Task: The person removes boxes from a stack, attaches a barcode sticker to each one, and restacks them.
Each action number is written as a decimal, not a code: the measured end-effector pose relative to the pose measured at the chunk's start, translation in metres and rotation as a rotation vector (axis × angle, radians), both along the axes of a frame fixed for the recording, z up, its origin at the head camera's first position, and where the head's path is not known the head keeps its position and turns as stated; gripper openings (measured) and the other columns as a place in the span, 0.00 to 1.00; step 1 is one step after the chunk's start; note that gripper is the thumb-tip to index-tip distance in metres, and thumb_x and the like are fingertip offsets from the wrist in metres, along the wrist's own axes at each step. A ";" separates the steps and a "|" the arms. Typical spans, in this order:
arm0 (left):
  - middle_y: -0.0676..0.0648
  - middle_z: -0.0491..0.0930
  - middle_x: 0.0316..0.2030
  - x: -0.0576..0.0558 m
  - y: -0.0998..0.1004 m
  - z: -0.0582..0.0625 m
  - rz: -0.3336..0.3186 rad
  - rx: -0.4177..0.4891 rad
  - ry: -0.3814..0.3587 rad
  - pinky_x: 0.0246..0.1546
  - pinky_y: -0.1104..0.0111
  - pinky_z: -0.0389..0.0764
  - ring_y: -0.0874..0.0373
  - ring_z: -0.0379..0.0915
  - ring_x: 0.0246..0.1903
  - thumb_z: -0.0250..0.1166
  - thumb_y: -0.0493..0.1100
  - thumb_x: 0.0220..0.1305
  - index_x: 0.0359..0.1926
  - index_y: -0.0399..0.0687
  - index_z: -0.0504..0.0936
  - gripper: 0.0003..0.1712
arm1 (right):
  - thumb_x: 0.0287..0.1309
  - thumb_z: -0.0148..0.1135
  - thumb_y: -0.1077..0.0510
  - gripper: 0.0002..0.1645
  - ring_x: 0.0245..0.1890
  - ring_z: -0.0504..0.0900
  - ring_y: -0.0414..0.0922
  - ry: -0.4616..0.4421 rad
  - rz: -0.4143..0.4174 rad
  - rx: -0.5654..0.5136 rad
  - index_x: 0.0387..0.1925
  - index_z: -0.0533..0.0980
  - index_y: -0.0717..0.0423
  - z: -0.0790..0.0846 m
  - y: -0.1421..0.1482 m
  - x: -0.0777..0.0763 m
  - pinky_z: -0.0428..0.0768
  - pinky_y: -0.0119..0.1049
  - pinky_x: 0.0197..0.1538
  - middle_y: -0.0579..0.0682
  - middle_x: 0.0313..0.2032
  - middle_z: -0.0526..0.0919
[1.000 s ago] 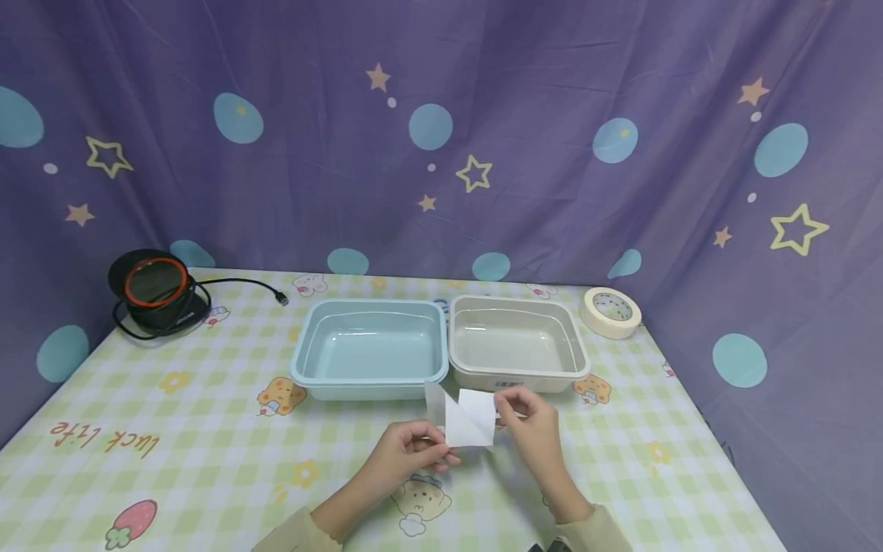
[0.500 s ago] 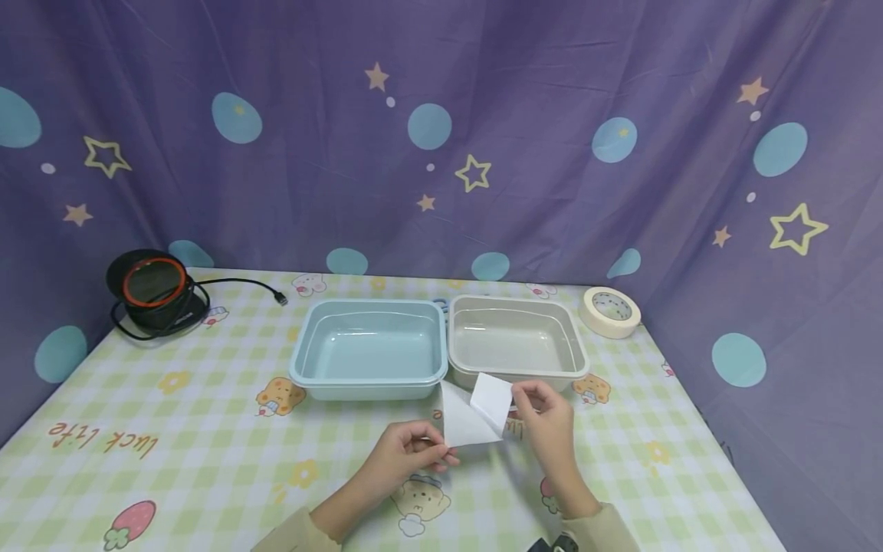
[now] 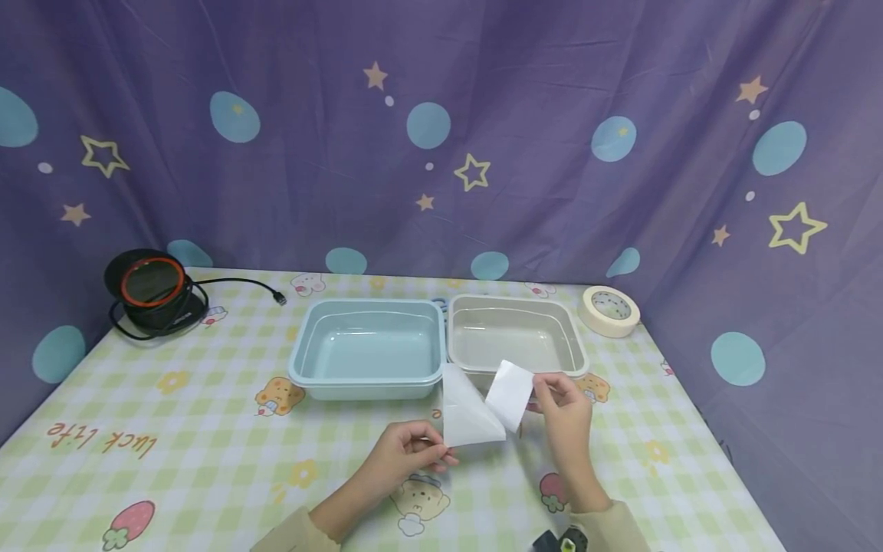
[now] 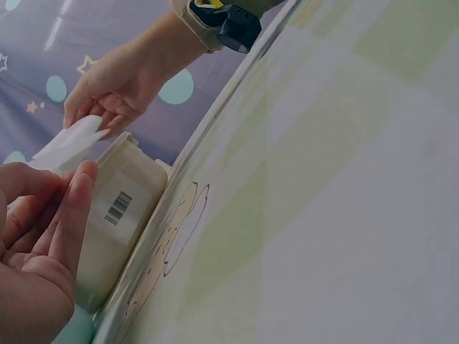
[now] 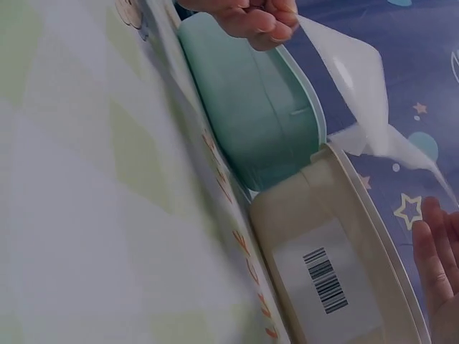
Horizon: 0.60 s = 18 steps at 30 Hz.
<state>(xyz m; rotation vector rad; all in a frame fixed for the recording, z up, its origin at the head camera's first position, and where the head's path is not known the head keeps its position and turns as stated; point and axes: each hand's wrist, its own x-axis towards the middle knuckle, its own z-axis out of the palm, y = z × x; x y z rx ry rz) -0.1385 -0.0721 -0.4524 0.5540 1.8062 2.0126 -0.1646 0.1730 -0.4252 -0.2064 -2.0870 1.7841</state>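
Note:
A white sheet (image 3: 469, 418), thin and slightly glossy, stands raised over the table between the hands. My left hand (image 3: 414, 452) pinches its lower left corner between thumb and finger. A stiffer-looking white flap (image 3: 510, 395) is joined to it along a slanting line and leans right. The right hand (image 3: 567, 410) pinches this flap by its right edge. In the right wrist view the sheet (image 5: 358, 79) is glossy and curves down from the left hand (image 5: 254, 18) toward the right hand (image 5: 439, 261). The left wrist view shows the sheet (image 4: 68, 147) partly hidden behind the left fingers.
Behind the hands stand a light blue basin (image 3: 372, 382) and a beige basin (image 3: 483, 379), side by side. A roll of cream tape (image 3: 609, 312) lies at the back right. At the back left is a black device (image 3: 148, 295) with an orange ring and a cable.
The right hand has moved right and farther back, drawing the white flap away from the rest of the sheet. More of the thin glossy part now shows. My left hand has stayed in place.

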 end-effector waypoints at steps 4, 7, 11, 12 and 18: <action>0.17 0.77 0.42 0.000 0.000 0.000 -0.001 -0.003 -0.008 0.39 0.74 0.87 0.67 0.85 0.35 0.61 0.33 0.65 0.40 0.15 0.71 0.17 | 0.65 0.56 0.65 0.10 0.27 0.85 0.34 0.007 -0.013 -0.017 0.37 0.77 0.72 0.002 0.005 -0.001 0.89 0.33 0.32 0.32 0.31 0.83; 0.18 0.77 0.42 0.000 0.000 0.000 -0.002 -0.008 -0.007 0.38 0.74 0.87 0.67 0.85 0.35 0.61 0.33 0.64 0.40 0.15 0.71 0.17 | 0.65 0.56 0.65 0.10 0.27 0.85 0.34 0.008 -0.020 -0.029 0.37 0.76 0.72 0.004 0.007 -0.001 0.89 0.33 0.32 0.29 0.30 0.82; 0.20 0.80 0.40 0.001 0.001 0.000 0.008 -0.046 -0.023 0.38 0.73 0.88 0.66 0.85 0.34 0.62 0.33 0.64 0.40 0.17 0.73 0.16 | 0.66 0.56 0.64 0.11 0.28 0.85 0.34 -0.005 -0.034 -0.050 0.39 0.76 0.72 0.006 0.009 -0.001 0.89 0.33 0.32 0.31 0.30 0.82; 0.22 0.80 0.40 0.001 0.001 0.000 0.010 -0.060 -0.034 0.37 0.73 0.88 0.65 0.85 0.34 0.62 0.33 0.64 0.39 0.17 0.73 0.15 | 0.66 0.56 0.64 0.11 0.28 0.85 0.34 -0.008 -0.037 -0.055 0.39 0.76 0.72 0.006 0.009 -0.001 0.89 0.33 0.32 0.31 0.30 0.82; 0.32 0.86 0.36 0.002 0.003 -0.002 0.016 -0.142 -0.164 0.34 0.74 0.87 0.61 0.85 0.31 0.63 0.32 0.63 0.36 0.23 0.76 0.10 | 0.65 0.56 0.65 0.09 0.27 0.85 0.34 -0.009 -0.034 -0.089 0.37 0.76 0.72 0.006 0.008 -0.002 0.89 0.34 0.31 0.32 0.29 0.83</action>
